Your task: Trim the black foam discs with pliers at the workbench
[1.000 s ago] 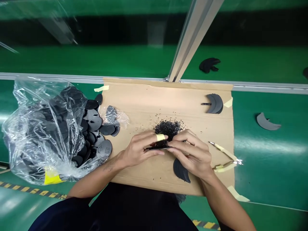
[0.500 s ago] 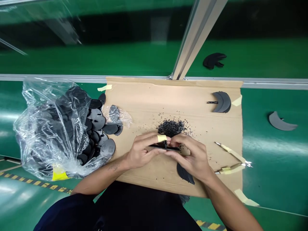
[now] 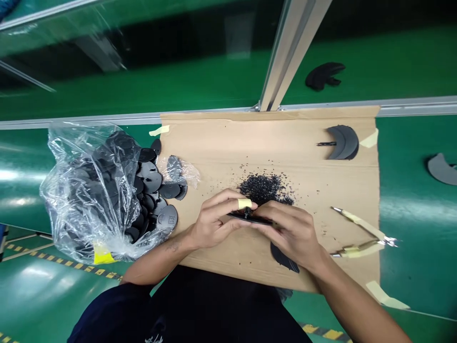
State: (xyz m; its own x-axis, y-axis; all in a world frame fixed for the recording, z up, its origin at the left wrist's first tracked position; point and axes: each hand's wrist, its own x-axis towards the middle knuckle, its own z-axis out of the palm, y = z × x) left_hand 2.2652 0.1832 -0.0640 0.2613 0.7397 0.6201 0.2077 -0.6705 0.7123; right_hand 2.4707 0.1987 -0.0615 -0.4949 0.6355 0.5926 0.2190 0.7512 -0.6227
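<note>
Left hand (image 3: pixel 214 223) and right hand (image 3: pixel 294 231) both pinch the thin black disc (image 3: pixel 260 220), seen nearly edge-on, nearer the near edge of the cardboard (image 3: pixel 221 147) than the far. Black chips (image 3: pixel 262 186) heaped just beyond; cutters (image 3: pixel 364 226) lie open by the right edge, curved piece (image 3: pixel 345 142) near the far right corner.

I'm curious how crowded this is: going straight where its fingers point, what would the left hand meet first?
Probably the right hand, just ahead and holding the same thin black piece; exact depth is hard to judge.
</note>
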